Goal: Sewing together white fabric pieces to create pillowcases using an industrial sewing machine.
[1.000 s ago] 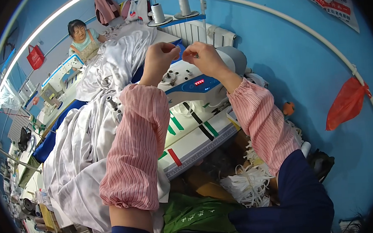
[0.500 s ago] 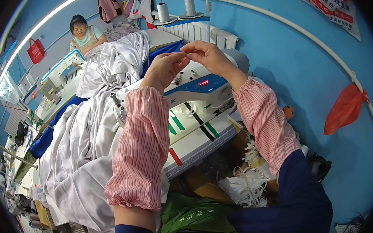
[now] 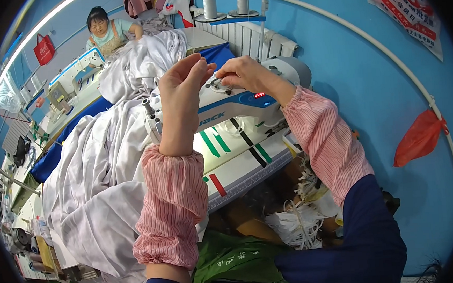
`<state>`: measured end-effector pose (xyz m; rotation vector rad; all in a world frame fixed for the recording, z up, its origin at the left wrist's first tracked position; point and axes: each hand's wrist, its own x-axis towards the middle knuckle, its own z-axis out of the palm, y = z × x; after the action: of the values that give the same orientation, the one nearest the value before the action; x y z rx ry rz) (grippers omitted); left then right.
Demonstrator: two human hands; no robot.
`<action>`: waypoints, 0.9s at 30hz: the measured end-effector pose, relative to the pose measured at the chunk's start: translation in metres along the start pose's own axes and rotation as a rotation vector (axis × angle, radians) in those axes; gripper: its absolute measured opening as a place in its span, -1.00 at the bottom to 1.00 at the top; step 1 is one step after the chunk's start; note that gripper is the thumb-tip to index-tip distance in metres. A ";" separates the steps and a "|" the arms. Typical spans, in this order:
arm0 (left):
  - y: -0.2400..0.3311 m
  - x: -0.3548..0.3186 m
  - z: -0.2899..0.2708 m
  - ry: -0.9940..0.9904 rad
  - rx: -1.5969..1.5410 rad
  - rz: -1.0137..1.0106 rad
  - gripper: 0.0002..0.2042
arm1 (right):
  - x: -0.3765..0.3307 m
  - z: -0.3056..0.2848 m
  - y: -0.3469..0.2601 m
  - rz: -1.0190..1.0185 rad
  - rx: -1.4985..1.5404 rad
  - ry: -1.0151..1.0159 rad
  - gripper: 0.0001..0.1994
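A white sewing machine (image 3: 214, 103) with a blue panel stands in front of me, both hands raised over its top. My left hand (image 3: 182, 92) is above the left part of the machine's arm, thumb and fingertips brought together. Any thread in that pinch is too fine to see. Just to its right, my right hand (image 3: 251, 77) bends over the metal thread guide (image 3: 220, 86) on the machine's top, its fingers closed; what they hold, if anything, is hidden. White fabric (image 3: 98, 170) lies heaped left of the machine.
Two thread cones (image 3: 210, 7) stand on a rack behind the machine. Coloured tape strips (image 3: 218, 185) and a ruler strip (image 3: 255, 180) mark the table. White strips (image 3: 296, 225) hang in a bundle below. A person (image 3: 108, 32) sits at another sewing machine (image 3: 77, 67).
My hands, formerly meeting at the fingertips, have moved apart. The left has turned more upright; the right has lowered toward the thread guide. The other person's arm has moved outward over the fabric.
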<state>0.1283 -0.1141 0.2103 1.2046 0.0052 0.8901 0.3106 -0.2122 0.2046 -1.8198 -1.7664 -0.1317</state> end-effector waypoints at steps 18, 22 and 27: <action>0.020 -0.066 -0.059 0.014 0.147 0.036 -0.70 | 0.009 -0.009 0.027 -0.113 -0.264 -0.144 -0.79; 0.024 -0.102 -0.083 0.032 0.250 0.008 -0.70 | -0.006 -0.006 0.034 -0.117 -0.305 -0.105 -0.65; 0.017 -0.150 -0.128 0.080 0.422 0.008 -0.71 | -0.043 0.001 -0.007 -0.235 -0.277 0.172 -0.70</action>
<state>-0.0401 -0.0993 0.1070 1.5588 0.2646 0.9726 0.2985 -0.2500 0.1866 -1.7169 -1.9045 -0.6356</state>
